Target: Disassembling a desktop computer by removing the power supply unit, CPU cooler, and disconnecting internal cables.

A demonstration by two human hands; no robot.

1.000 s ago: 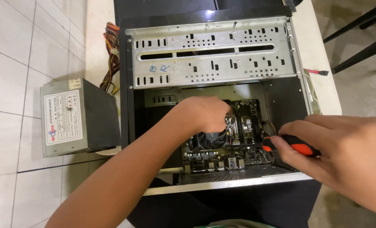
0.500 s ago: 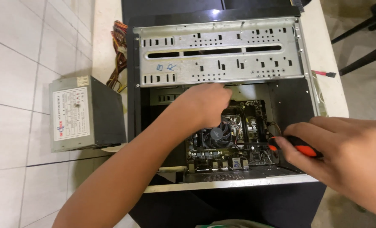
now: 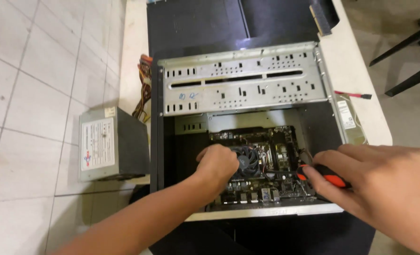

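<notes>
White rectangular label (image 3: 97,150) atop grey power supply (image 3: 113,144), left of case (image 3: 247,141)
</notes>
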